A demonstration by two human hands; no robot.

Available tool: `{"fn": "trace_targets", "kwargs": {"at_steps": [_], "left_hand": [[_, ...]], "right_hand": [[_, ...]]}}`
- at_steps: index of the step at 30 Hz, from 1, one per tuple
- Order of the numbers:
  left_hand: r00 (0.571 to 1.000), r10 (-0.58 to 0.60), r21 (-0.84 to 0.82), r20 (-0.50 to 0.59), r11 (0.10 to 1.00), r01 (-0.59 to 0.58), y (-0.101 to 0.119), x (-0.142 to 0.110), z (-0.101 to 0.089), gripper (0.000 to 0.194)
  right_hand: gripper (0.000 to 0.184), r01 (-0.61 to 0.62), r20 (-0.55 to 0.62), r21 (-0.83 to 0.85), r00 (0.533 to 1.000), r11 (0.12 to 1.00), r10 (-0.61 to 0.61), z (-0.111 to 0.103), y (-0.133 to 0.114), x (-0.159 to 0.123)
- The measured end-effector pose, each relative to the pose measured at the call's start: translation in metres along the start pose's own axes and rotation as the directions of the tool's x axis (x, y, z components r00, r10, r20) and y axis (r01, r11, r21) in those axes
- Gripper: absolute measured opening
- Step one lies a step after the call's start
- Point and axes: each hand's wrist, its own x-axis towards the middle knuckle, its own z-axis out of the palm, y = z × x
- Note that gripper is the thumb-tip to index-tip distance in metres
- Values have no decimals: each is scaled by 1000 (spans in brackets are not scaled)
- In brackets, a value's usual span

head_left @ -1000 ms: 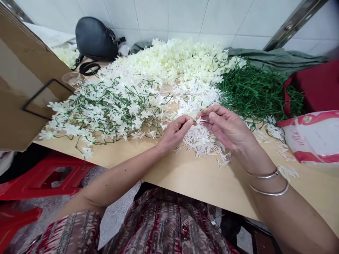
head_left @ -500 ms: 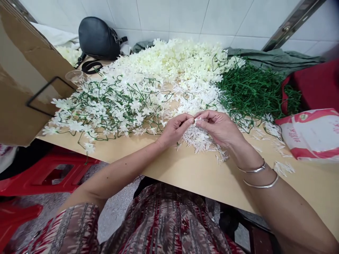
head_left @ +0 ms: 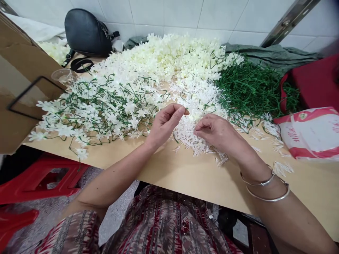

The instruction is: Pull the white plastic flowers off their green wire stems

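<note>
My left hand (head_left: 166, 121) is closed in a pinch on a thin green stem, whose tip (head_left: 186, 109) barely shows at the fingertips; most of it is hidden. Lower and to the right, my right hand (head_left: 217, 132) has thumb and forefinger drawn together over a pile of white stamen pieces (head_left: 190, 137). Whatever those fingertips hold, if anything, is too small to make out. Left of my hands lie white artificial flowers on green stems (head_left: 106, 109). Loose cream-white blossoms (head_left: 172, 58) are heaped behind.
Bare green stems (head_left: 251, 88) form a mound at the right, beside a dark red bag (head_left: 315, 84) and a pink-and-white packet (head_left: 309, 134). A cardboard box (head_left: 23, 77) stands at the left near a black bag (head_left: 87, 33). Red stools (head_left: 45, 180) are below the table edge.
My hands, which were together at a small white flower piece, have come apart. The left moved up and left; the right dropped toward the stamen pile. The view shifted slightly.
</note>
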Motion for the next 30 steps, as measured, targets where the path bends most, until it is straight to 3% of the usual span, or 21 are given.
{"fn": "trace_targets", "kwargs": {"at_steps": [3,6,11,15,17,20,22,27,30], "left_hand": [[981,-11,16,195,1000,8,10,0,-7,46],[914,-60,176,401,984,-13,16,-1,-9,46],[828,-3,440,561,848,-295,6,-6,-4,24],[853,160,506,497,745,-435,-9,-7,4,22],[845,220,548,488,676,-493,-16,-6,10,25],[809,203,624,551,544,-561,-25,-7,20,25],[807,174,663,564,487,-568,-28,-7,26,20],[874,200,707,444,521,-478,-28,-7,25,25],[873,219,705,435,520,-482,-28,-7,24,25]], "right_hand": [[11,-33,-12,81,999,996,34,-2,1,1],[13,-99,-80,278,989,956,125,-9,0,3],[14,-8,-304,478,936,878,174,-18,2,7],[15,18,-365,462,915,887,172,-18,6,10],[14,41,-398,438,905,898,153,-17,10,11],[10,91,-434,392,896,915,97,-13,16,14],[6,104,-432,372,899,922,73,-12,19,14],[11,113,-422,411,903,905,78,-8,18,13],[13,105,-389,458,917,883,92,-4,16,12]]}}
